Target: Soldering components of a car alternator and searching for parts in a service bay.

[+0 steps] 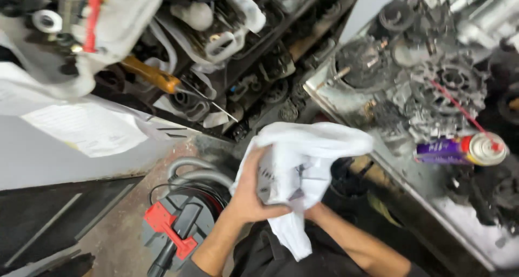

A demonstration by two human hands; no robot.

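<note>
My left hand [250, 193] cups the bagged part [294, 169] at chest height, fingers curled around it; right hand's hidden under the bag, grip unclear. Thin plastic could slip or tear, dropping it onto the vacuum [181, 223].

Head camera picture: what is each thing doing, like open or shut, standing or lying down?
Left hand: gripping the crumpled white plastic bag.
Right hand: hidden behind the bag.
Crumpled white plastic bag: wrapped around something, held up.
Purple spray can with red straw: lying on its side on the grimy metal bench.
Grey ribbed hose: curved, on the floor.
</note>
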